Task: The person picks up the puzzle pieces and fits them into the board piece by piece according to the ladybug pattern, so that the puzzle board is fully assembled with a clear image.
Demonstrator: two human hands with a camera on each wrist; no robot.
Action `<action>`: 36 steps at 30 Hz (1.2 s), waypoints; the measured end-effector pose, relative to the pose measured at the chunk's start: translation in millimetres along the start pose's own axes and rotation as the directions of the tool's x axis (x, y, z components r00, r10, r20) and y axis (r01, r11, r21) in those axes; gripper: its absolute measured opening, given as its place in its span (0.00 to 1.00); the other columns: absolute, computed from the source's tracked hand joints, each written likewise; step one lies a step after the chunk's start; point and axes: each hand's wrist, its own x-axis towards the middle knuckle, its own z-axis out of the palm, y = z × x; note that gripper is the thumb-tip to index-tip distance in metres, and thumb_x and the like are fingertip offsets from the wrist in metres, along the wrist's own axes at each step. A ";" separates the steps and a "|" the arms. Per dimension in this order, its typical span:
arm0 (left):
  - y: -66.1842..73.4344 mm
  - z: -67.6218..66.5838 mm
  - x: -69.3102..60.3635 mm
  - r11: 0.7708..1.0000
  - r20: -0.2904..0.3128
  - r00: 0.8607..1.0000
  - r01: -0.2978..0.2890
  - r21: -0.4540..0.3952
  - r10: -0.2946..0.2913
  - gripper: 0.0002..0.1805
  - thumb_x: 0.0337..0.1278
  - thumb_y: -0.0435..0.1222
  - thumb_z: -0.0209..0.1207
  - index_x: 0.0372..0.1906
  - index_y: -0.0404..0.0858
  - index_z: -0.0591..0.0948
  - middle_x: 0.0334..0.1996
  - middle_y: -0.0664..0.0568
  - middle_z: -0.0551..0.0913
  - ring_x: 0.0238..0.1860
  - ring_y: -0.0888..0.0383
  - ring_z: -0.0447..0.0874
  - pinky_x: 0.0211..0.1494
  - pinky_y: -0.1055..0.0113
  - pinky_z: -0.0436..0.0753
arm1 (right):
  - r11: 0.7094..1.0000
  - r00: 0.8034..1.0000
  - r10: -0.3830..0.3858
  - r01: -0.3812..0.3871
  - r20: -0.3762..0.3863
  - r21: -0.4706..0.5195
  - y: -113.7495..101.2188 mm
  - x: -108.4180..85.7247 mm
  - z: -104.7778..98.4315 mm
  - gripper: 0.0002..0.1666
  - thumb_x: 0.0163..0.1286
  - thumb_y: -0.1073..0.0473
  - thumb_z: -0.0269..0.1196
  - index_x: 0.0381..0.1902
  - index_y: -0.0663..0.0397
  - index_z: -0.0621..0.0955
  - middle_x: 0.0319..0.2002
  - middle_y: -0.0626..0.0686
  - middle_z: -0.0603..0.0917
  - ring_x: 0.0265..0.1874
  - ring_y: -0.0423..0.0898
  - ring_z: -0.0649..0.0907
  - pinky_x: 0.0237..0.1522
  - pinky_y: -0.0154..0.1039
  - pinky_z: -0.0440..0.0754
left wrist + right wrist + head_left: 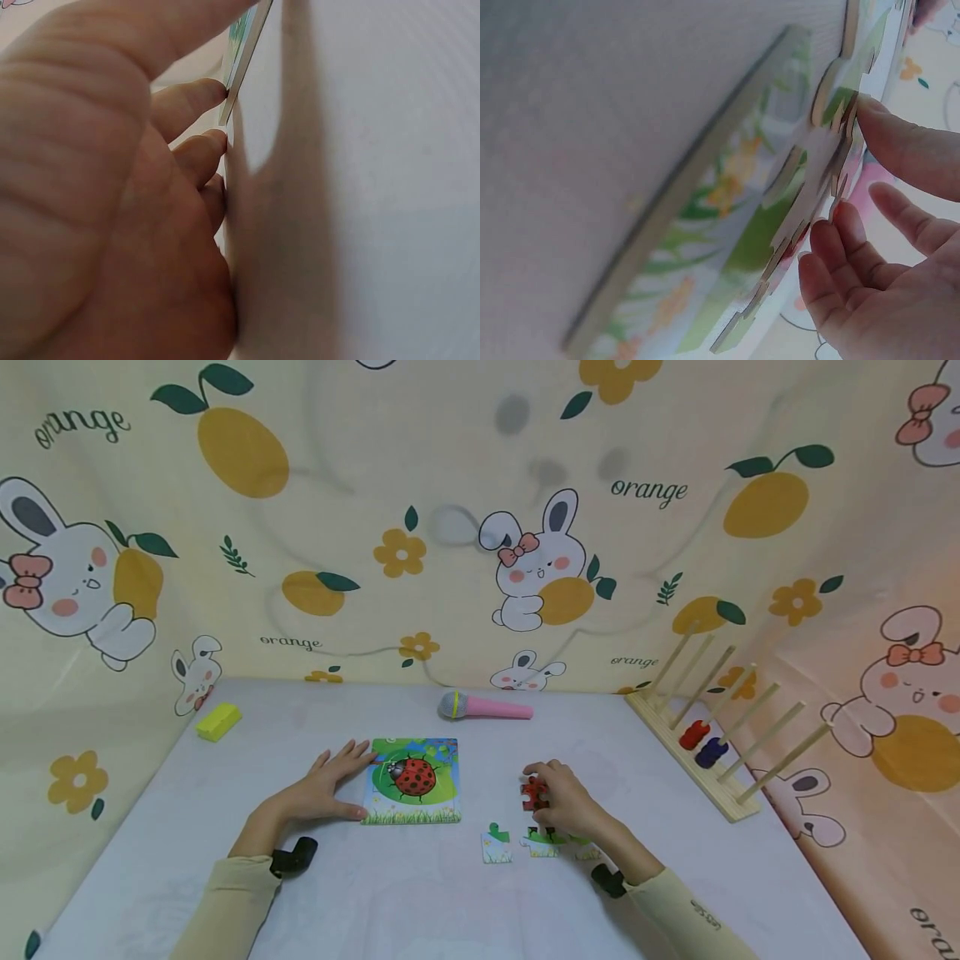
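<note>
My left hand (324,789) rests at the left side of a square ladybug picture board (412,816), fingers spread and touching its edge. The left wrist view shows that hand (142,210) low over the table beside the board's thin edge. To the right, my right hand (572,803) pinches a red, black-spotted puzzle piece (533,794) between thumb and fingers, just above the table. Below it lie a green-and-white piece (496,848), a middle piece with dark legs (543,843) and a third piece (587,851) partly behind the right wrist. Close up, a flowered grass piece (727,202) appears in the right wrist view.
A pink toy microphone (495,707) lies at the back. On the right stands a wooden peg rack (693,756) with a red bead piece (694,735) and a blue one (711,752). A yellow block (218,722) sits at the back left, before a printed cloth.
</note>
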 end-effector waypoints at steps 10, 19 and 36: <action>4.3 -1.9 -1.0 1.000 0.012 1.000 0.018 -0.004 -0.018 0.55 0.47 0.55 0.72 0.77 0.38 0.60 0.79 0.40 0.46 0.79 0.38 0.33 0.74 0.37 0.30 | 0.997 1.000 0.015 -0.014 0.012 -0.079 -0.3 1.4 -0.2 0.44 0.51 0.68 0.78 0.66 0.65 0.74 0.44 0.54 0.75 0.42 0.49 0.70 0.42 0.43 0.71; 4.6 -1.4 -1.0 1.000 -0.004 1.000 0.000 -0.011 0.000 0.55 0.47 0.55 0.72 0.77 0.37 0.61 0.79 0.39 0.47 0.79 0.38 0.34 0.74 0.37 0.31 | 0.997 1.000 -0.014 0.014 0.001 -0.081 1.7 0.4 -1.3 0.38 0.51 0.68 0.78 0.60 0.66 0.77 0.44 0.53 0.74 0.42 0.48 0.70 0.42 0.43 0.70; 5.1 -1.1 -0.8 1.000 -0.005 1.000 -0.008 -0.013 0.008 0.55 0.47 0.54 0.72 0.77 0.37 0.61 0.79 0.39 0.47 0.79 0.37 0.33 0.74 0.37 0.31 | 1.000 0.999 -0.004 0.003 -0.040 -0.013 4.0 -0.8 -2.7 0.24 0.57 0.67 0.75 0.49 0.53 0.78 0.34 0.48 0.75 0.36 0.46 0.70 0.39 0.44 0.67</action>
